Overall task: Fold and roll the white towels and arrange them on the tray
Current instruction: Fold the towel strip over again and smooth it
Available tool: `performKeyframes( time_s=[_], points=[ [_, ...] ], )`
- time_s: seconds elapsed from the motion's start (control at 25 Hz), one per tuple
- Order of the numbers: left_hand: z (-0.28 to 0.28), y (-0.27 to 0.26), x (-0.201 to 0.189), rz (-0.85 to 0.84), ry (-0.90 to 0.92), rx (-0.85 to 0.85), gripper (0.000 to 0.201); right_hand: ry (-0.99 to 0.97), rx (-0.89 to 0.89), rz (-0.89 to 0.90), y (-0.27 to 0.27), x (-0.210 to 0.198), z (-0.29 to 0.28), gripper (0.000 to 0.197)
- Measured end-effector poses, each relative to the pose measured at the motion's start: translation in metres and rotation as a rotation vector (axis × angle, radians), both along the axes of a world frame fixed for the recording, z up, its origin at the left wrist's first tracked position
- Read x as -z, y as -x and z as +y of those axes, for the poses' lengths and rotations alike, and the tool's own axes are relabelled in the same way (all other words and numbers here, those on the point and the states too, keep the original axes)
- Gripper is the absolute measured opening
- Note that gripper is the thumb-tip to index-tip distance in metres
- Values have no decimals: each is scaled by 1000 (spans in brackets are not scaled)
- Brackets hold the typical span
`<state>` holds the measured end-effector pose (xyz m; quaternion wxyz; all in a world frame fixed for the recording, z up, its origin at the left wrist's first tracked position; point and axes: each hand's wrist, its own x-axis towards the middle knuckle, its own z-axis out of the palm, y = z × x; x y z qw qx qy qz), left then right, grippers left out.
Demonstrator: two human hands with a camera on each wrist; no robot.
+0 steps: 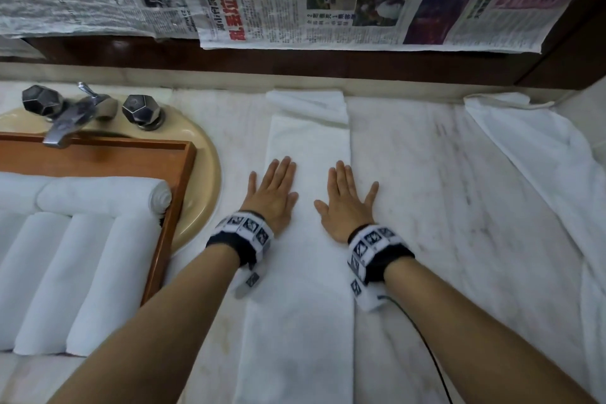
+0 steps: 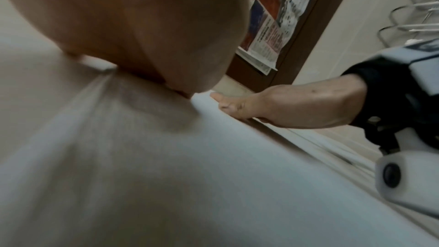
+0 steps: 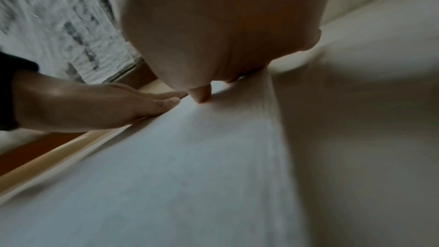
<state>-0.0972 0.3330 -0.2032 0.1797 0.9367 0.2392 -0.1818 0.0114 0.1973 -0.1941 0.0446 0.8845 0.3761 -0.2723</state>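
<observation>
Both hands (image 1: 308, 198) flatten towel (image 1: 306, 272) beside seemingly half-filled tray (image 1: 170, 207).

White marble desk (image 1: 426, 207) carries a long folded towel (image 1: 305, 289) at centre, a crumpled cloth (image 1: 541, 157) at right, and a sink (image 1: 200, 174) at left.

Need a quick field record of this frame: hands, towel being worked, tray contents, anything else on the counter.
left hand: flat, fingers straight, pressing the long towel
right hand: flat, fingers straight, at the long towel's right edge
long towel: folded into a narrow strip on the counter, far end doubled over
tray: wooden, set over the sink, holds rolled towels
loose towel: unfolded, far right of the counter
tap: behind the tray
</observation>
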Motion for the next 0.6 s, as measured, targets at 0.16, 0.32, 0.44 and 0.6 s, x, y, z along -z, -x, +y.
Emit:
performKeyframes(
  time_s=[0.16,0.32,0.44,0.6],
  points=[
    [11,-33,-19,77,-32,-98,61,19,-10,24,-15,-18,18,68],
    [-47,37,-16,-4,47,98,59,-4,-187,75,42,-9,-42,68],
    [-38,94,-1,18,37,-186,58,35,54,73,41,-1,-81,67],
    [-76,105,-13,-30,5,-97,59,-39,-64,31,96,-10,-92,66]
  ],
)
